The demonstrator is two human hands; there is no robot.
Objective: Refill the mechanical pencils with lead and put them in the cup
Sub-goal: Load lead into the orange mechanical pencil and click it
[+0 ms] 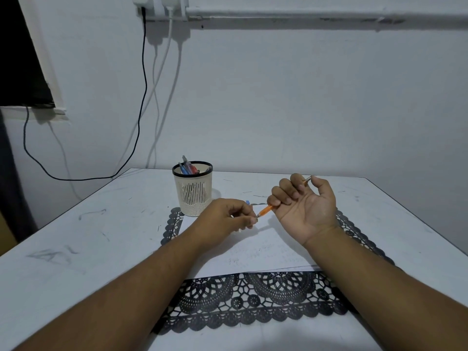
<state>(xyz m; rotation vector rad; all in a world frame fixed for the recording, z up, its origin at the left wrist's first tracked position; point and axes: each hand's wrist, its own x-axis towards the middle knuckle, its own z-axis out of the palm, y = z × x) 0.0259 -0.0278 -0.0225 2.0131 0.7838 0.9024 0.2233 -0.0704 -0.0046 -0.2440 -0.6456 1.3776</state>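
One orange pencil (266, 211) is being loaded, held above the paper (253, 249) and slanting down toward the left. The right hand (304, 206), palm up, has its fingers curled round the barrel, and the far end pokes out by the thumb. The left hand (228, 216) pinches at the near tip with thumb and forefinger; whether a lead sits between those fingertips I cannot tell, it is too fine to see. I judge this to be the feeding or seating step on this pencil. Next it needs the end closed up, then a lift across to the cup (193, 191), which stands just beyond the left hand at the back edge of the mat (253, 295) on the counter (76, 236).

Count: one pencil in hand; about three in the cup, blue and red ones, perhaps more hidden; one small blue piece (248, 202) on the paper behind the left hand; one cup, one mat.
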